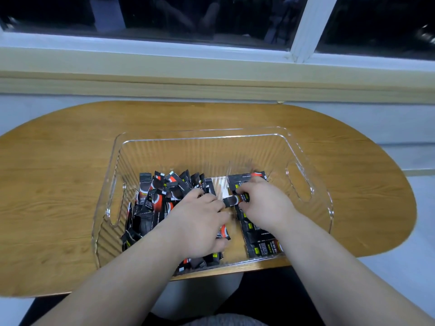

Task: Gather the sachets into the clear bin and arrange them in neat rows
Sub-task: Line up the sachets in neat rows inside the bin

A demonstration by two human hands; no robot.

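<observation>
Fig.: both hands inside bin, seen from over the person's shoulders.

(a) Right grip (pixel 261 198): thumb & fingertips pinch one black sachet (pixel 231 200) by its end. The sachet is held crosswise, just above the bin floor, with its free end pointing toward the other hand.

(b) Left grip (pixel 200 220): palm down on the loose pile (pixel 155 201), fingers bent into the packets. Cannot tell whether it's clamped on any of them. The thumb side sits close to the pinched sachet.

(c) Laid row (pixel 256 234): black sachets lying flat, overlapping, along the bin's right side, running from the near wall to under the right hand. More lie flat just beyond that hand.

(d) Loose pile: black/red/white sachets jumbled at all angles, filling the left half. A strip of bare floor shows betw. pile & row.

(e) Clear bin (pixel 200 134): ribbed walls w/ cut-out handles left & right, standing on the oval wooden worktop (pixel 58 172) near its front edge.

(f) Window sill (pixel 211 74) behind, w/ dark panes above.
</observation>
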